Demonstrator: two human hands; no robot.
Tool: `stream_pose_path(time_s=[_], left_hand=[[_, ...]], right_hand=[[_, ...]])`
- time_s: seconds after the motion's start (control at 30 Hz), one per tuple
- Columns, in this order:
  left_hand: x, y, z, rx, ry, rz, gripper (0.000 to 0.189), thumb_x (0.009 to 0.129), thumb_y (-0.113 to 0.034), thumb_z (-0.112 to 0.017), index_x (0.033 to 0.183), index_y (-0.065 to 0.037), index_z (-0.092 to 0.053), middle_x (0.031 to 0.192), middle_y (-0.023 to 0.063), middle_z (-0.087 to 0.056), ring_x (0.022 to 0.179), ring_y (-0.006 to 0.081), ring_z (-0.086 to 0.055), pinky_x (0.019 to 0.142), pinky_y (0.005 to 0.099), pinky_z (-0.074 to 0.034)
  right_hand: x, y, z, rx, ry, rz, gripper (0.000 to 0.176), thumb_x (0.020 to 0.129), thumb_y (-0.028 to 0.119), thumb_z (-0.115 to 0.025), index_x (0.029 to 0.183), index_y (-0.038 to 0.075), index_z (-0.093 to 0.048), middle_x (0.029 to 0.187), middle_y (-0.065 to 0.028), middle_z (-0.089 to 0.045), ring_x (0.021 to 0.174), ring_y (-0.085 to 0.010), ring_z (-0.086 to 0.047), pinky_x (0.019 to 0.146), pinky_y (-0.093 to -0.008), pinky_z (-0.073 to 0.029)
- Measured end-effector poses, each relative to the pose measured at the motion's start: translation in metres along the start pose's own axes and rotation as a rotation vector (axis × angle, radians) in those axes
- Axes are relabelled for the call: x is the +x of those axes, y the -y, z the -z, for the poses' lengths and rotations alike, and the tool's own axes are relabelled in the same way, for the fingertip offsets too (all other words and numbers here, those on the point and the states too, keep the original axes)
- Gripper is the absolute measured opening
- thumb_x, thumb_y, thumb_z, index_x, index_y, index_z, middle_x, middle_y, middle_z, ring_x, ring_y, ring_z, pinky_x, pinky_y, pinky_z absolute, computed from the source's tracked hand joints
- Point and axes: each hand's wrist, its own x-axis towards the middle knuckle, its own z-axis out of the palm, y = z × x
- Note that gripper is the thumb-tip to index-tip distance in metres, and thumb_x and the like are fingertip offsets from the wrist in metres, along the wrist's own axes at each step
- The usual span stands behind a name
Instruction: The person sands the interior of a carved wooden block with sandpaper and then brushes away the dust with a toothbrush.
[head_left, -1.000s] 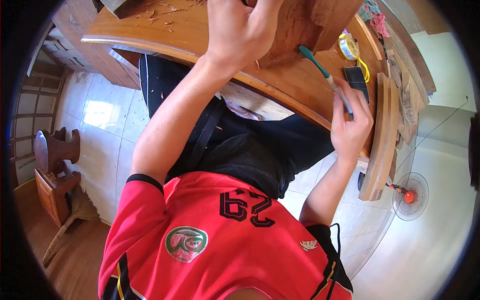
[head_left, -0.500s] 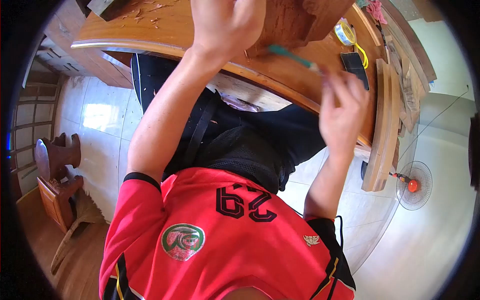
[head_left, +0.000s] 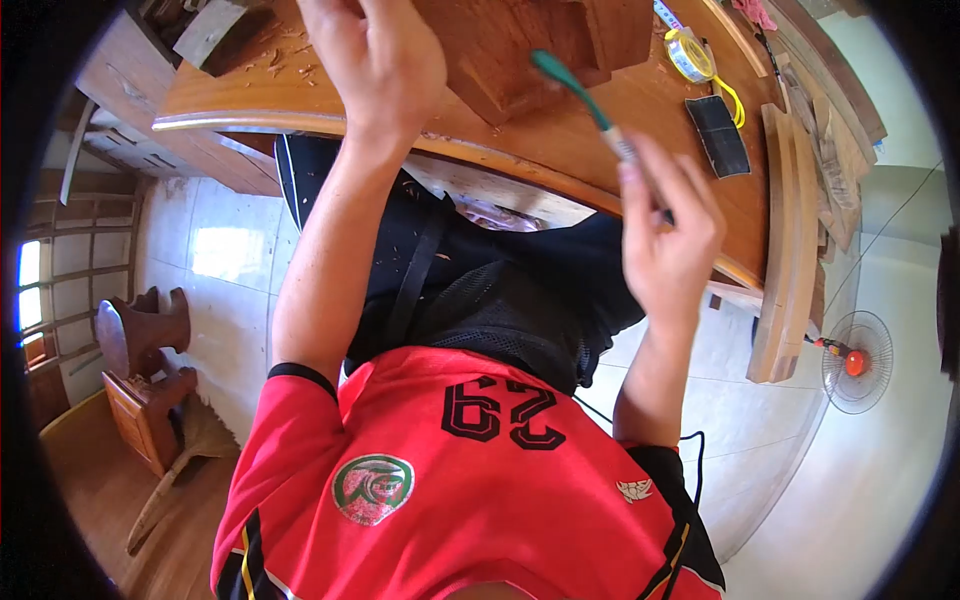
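My right hand [head_left: 672,225] grips a slim green and white stick that looks like a toothbrush [head_left: 575,85]. Its green end points up and left, overlapping a reddish-brown carved wooden block [head_left: 510,50] on the table. My left hand [head_left: 385,75] is raised beside the block's left side. Its fingers run out at the top edge of the view, with a gap between those that show. Their tips are hidden, and nothing shows between them.
On the wooden table [head_left: 480,150] lie wood shavings, a grey-brown wood block [head_left: 215,35], a tape measure [head_left: 690,58] with a yellow strap and a black rectangular piece [head_left: 717,137]. Wooden planks [head_left: 785,250] stand along the right side. A fan [head_left: 856,362] is farther right.
My left hand has shifted left, showing more of the wooden block. My right hand has moved slightly down and left; the green stick now points more steeply upward. The view has shifted a little.
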Motion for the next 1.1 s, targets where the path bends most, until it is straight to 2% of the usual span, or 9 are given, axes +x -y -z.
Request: stream_pose_path(time_s=[0.03, 0.13, 0.23, 0.3, 0.4, 0.57, 0.77, 0.9, 1.1], left_hand=[[0.001, -0.003, -0.001, -0.003, -0.02, 0.016, 0.072, 0.108, -0.051, -0.055, 0.148, 0.009, -0.046, 0.145, 0.0141, -0.054, 0.129, 0.0214, -0.051, 0.112, 0.0299, -0.038], [0.0, -0.009, 0.003, 0.036, -0.041, 0.103, 0.073, 0.108, -0.051, -0.055, 0.148, 0.009, -0.046, 0.147, 0.0147, -0.053, 0.131, 0.0224, -0.051, 0.113, 0.0302, -0.037], [0.001, -0.014, 0.005, 0.077, -0.073, 0.184, 0.074, 0.108, -0.052, -0.054, 0.149, 0.009, -0.045, 0.149, 0.0153, -0.052, 0.133, 0.0234, -0.05, 0.115, 0.0306, -0.035], [0.001, -0.026, -0.013, 0.121, -0.115, 0.074, 0.075, 0.107, -0.052, -0.054, 0.149, 0.009, -0.045, 0.15, 0.0155, -0.052, 0.133, 0.023, -0.049, 0.115, 0.0311, -0.035], [0.0, -0.029, -0.006, 0.031, 0.05, 0.048, 0.075, 0.107, -0.053, -0.054, 0.149, 0.009, -0.045, 0.15, 0.0158, -0.052, 0.134, 0.0224, -0.049, 0.116, 0.0318, -0.035], [0.002, -0.01, 0.004, 0.085, 0.004, 0.085, 0.065, 0.111, -0.045, -0.048, 0.147, 0.009, -0.048, 0.149, 0.0133, -0.054, 0.136, 0.0215, -0.049, 0.118, 0.032, -0.034], [-0.003, -0.016, -0.018, 0.021, -0.024, -0.029, 0.065, 0.112, -0.044, -0.047, 0.15, 0.008, -0.043, 0.15, 0.0126, -0.051, 0.136, 0.0203, -0.047, 0.116, 0.0313, -0.034], [0.003, -0.013, 0.003, 0.089, 0.031, -0.009, 0.064, 0.112, -0.045, -0.048, 0.149, 0.007, -0.044, 0.147, 0.0108, -0.052, 0.132, 0.0191, -0.048, 0.114, 0.0307, -0.035], [0.007, -0.004, 0.004, 0.009, 0.12, -0.135, 0.063, 0.111, -0.047, -0.048, 0.148, 0.005, -0.046, 0.143, 0.0113, -0.053, 0.127, 0.0206, -0.049, 0.112, 0.0311, -0.036]], right_hand=[[-0.005, 0.004, -0.009, 0.103, 0.014, 0.017, 0.024, 0.095, 0.003, -0.07, 0.118, 0.007, -0.076, 0.08, -0.0041, -0.062, 0.059, -0.0118, -0.05, 0.054, -0.0285, -0.039], [-0.017, 0.01, -0.036, 0.217, -0.006, 0.07, 0.026, 0.094, 0.001, -0.07, 0.12, 0.004, -0.074, 0.083, -0.0093, -0.064, 0.063, -0.0198, -0.058, 0.058, -0.0314, -0.045], [-0.029, 0.009, -0.038, 0.227, 0.062, -0.087, 0.027, 0.094, 0.002, -0.069, 0.121, 0.002, -0.074, 0.082, -0.0129, -0.064, 0.066, -0.0239, -0.061, 0.061, -0.0334, -0.047], [-0.029, 0.003, -0.039, 0.251, 0.037, -0.095, 0.027, 0.093, 0.002, -0.07, 0.12, 0.002, -0.074, 0.078, -0.0126, -0.061, 0.064, -0.0226, -0.059, 0.059, -0.0335, -0.046], [-0.018, 0.03, -0.031, 0.218, 0.073, -0.001, 0.023, 0.096, 0.003, -0.07, 0.118, -0.002, -0.074, 0.083, -0.0094, -0.065, 0.071, -0.013, -0.058, 0.063, -0.0248, -0.043], [-0.023, 0.017, -0.02, 0.053, 0.086, -0.092, 0.027, 0.093, 0.003, -0.069, 0.119, 0.006, -0.075, 0.079, -0.0107, -0.062, 0.059, -0.0232, -0.059, 0.055, -0.0342, -0.046], [-0.024, 0.033, -0.031, 0.232, 0.029, 0.015, 0.027, 0.093, 0.003, -0.07, 0.119, 0.006, -0.075, 0.079, -0.0103, -0.061, 0.061, -0.0232, -0.059, 0.057, -0.0339, -0.046], [-0.028, 0.019, -0.01, 0.019, 0.158, -0.158, 0.028, 0.093, 0.004, -0.07, 0.121, 0.007, -0.074, 0.079, -0.0103, -0.061, 0.061, -0.0241, -0.06, 0.056, -0.0347, -0.046], [-0.02, 0.035, -0.027, 0.125, 0.054, 0.006, 0.024, 0.094, 0.005, -0.07, 0.117, 0.006, -0.075, 0.084, -0.0131, -0.064, 0.064, -0.0294, -0.063, 0.059, -0.0381, -0.049]])
